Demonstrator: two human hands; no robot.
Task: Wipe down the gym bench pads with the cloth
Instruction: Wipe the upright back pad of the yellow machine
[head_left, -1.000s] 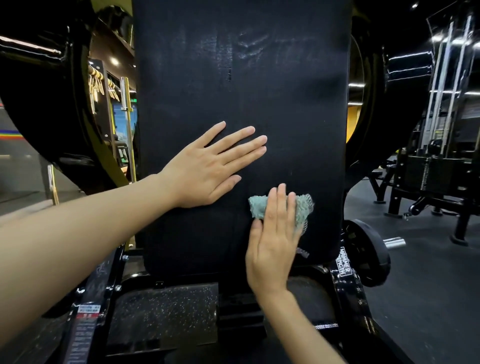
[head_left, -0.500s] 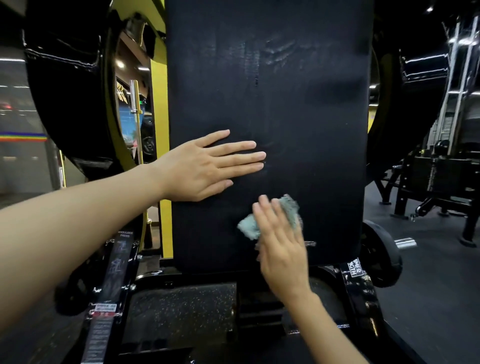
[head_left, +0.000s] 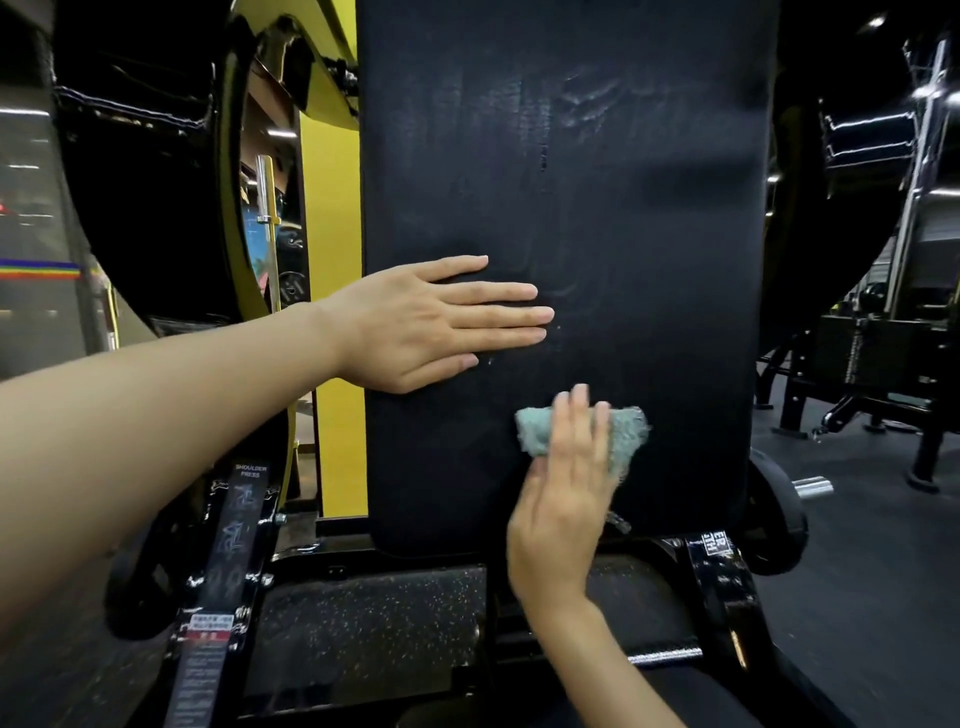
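The black pad (head_left: 623, 234) is standing upright and is filling the middle of the view; faint smear marks are showing on its upper part. Below the pad, the black frame (head_left: 719, 597) of the machine is spreading to both sides. Just left of the pad, a yellow post (head_left: 332, 312) is standing behind its edge. At the lower right corner of the pad, a black plate (head_left: 779, 525) is sitting on a steel peg.

The left hand (head_left: 415, 325) is lying flat on the left half of the pad, about at mid-height. Its fingers are straight, close together and pointing right, and it is holding nothing.

The right hand (head_left: 563, 499) is lying on the lower middle of the pad, wrist down. Its fingers (head_left: 582, 421) are straight, nearly together and pointing up. They are lying across the middle of the cloth (head_left: 532, 428) and pressing it against the pad.

The green cloth is bunched. One end is sticking out left of the fingers and the other end right of them, and the fingertips are reaching just past its top edge. The thumb is not showing clearly, so I cannot tell if it is touching the cloth.

Left of the pad and lower, a label (head_left: 248, 470) reading SHOULDER PRESS is sitting on the frame.
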